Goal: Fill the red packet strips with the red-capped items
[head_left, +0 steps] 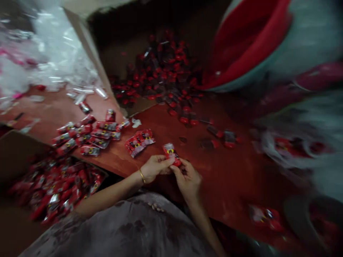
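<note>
My left hand (pixel 155 168), with a gold bangle at the wrist, and my right hand (pixel 189 178) meet over the near edge of the red table (pixel 214 171). Between them is a small red printed packet (pixel 170 151) with a yellow and black mark. Both thumbs and fingers pinch its lower end, the left from one side and the right from the other. Just beyond my left hand lie flat red wrappers (pixel 139 142), side by side. Left of these, a loose pile of filled red packets (pixel 92 134) rests on the table.
A cardboard box (pixel 93 53) lies open at the back, with small dark red-capped containers (pixel 163 71) spilling out. Below left, another box holds many red packets (pixel 61 185). Clear plastic pieces (pixel 59 53) are heaped at left. A red-lined basin (pixel 249 43) tilts at right.
</note>
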Demonstrator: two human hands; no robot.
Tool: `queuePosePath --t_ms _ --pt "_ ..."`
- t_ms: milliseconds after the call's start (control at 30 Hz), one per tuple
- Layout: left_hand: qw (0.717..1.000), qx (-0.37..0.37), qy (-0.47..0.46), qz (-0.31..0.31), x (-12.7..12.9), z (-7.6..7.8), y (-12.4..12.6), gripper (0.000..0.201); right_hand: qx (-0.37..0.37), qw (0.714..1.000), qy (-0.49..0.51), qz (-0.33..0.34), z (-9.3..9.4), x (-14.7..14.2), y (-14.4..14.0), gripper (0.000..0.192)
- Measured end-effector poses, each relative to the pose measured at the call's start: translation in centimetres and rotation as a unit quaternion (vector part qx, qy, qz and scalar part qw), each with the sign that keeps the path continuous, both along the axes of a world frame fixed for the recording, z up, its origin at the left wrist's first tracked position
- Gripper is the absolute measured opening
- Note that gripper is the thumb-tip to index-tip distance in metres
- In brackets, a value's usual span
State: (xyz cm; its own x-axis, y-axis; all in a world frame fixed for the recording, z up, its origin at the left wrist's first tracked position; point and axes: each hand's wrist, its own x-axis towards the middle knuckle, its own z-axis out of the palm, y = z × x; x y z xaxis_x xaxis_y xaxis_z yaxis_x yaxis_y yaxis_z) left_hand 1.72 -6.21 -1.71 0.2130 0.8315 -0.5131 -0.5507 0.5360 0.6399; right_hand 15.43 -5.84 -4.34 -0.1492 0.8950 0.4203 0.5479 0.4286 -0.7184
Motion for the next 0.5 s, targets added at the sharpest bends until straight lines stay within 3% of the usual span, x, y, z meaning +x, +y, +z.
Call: queuePosePath --t_ms 133,267,333,400,433,500 --pt "1.0 0.009 0.025 0.005 -2.5 0.2 -1.4 0.045 0.058 0.992 -0.046 0.099 -0.1 -1.4 0.1 0.021" --pt "0.976 0.041 0.207 0.064 -7.1 1.5 -3.5 0.043 0.035 0.985 -0.064 0.159 0.8 -3.1 -0.1 0.026" --pt "0.929 0.038 0.357 0.089 -10.3 2.2 -4.5 0.041 0.006 0.987 -0.072 0.144 1.0 -3.5 0.0 0.03" --pt "0.865 0.019 0.494 0.088 -13.8 2.6 -5.1 0.043 -0.002 0.989 -0.089 0.12 1.0 -3.3 0.2 0.029" --pt "0.827 0.007 0.558 0.062 -15.5 2.7 -5.3 0.043 0.0 0.989 -0.1 0.11 0.9 -3.0 0.4 0.027" --pt "0.726 -0.057 0.684 0.046 -18.4 2.9 -5.6 0.041 0.006 0.988 -0.122 0.094 0.6 -2.0 0.9 0.024"
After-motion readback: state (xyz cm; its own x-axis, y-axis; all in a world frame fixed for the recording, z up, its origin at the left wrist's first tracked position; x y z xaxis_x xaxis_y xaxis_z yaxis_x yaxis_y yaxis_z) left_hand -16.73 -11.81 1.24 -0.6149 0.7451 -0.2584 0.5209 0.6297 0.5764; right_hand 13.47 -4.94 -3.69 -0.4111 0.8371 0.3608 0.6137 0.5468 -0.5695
